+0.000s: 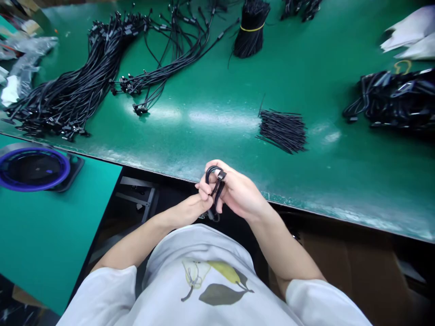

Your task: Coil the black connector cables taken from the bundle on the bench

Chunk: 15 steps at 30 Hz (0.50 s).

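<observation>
A coiled black cable (pixel 217 192) is bunched between my two hands, just off the front edge of the green bench. My right hand (pixel 239 192) has its fingers closed round the upper part of the coil, near a small black connector (pixel 221 175). From the lower left, my left hand (pixel 197 206) pinches the same coil; some of its fingers are hidden behind the cable and the other hand. On the bench beyond the hands lies a loose pile of black cable ties (pixel 283 130).
Straight black cables (pixel 98 77) are heaped at the left, with more cables (pixel 176 59) beside them. A banded bundle of cable ties (pixel 252 29) stands at the back. Coiled cables (pixel 401 99) lie at the right. A purple-rimmed round dish (pixel 63 165) sits on the lower left table.
</observation>
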### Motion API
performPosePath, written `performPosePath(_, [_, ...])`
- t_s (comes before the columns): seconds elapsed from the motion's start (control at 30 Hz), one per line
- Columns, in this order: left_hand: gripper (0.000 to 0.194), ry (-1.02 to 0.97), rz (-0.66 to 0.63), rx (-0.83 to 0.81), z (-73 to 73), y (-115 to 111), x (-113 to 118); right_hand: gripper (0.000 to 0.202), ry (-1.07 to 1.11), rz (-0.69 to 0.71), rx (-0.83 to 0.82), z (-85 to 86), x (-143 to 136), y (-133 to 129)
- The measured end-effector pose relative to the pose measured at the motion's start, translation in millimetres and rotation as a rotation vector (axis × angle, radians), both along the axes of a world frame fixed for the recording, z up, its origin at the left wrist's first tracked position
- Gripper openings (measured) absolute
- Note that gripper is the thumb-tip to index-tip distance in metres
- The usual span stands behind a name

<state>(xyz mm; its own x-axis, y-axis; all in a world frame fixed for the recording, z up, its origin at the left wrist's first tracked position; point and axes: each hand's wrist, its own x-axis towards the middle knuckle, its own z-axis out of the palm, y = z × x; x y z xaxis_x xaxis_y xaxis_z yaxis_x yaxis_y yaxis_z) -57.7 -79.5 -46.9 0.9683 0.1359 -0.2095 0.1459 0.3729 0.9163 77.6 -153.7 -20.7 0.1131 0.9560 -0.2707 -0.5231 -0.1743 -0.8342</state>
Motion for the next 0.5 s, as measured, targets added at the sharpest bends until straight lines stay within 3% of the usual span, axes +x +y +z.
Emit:
performPosePath(0.1, [0.046, 0.036, -0.040, -0.435, 10.2, -9, -1, 0.016, 0.009, 0.028, 0.075, 7.1, 12, -1])
performPosePath(0.17, [0.045, 0.105, 0.024, -0.552, 14.5, -12, -1, 0.017, -0.145, 0.041, 0.118, 9.9, 20, -5])
performPosePath(0.3, [0.049, 0.211, 0.217, -0.440, 9.6, -10, 1, 0.023, -0.937, -0.041, 0.299, 14.7, 36, -18])
performPosePath(0.4, [0.050, 0.235, 0.130, -0.273, 3.2, -5, 3, 0.025, -1.573, 0.175, 0.514, 10.8, 41, -25])
performPosePath(0.5, [0.045, 0.275, 0.015, -0.168, 4.2, -3, 4, 0.024, -1.970, 0.391, 0.642, 0.3, 43, -28])
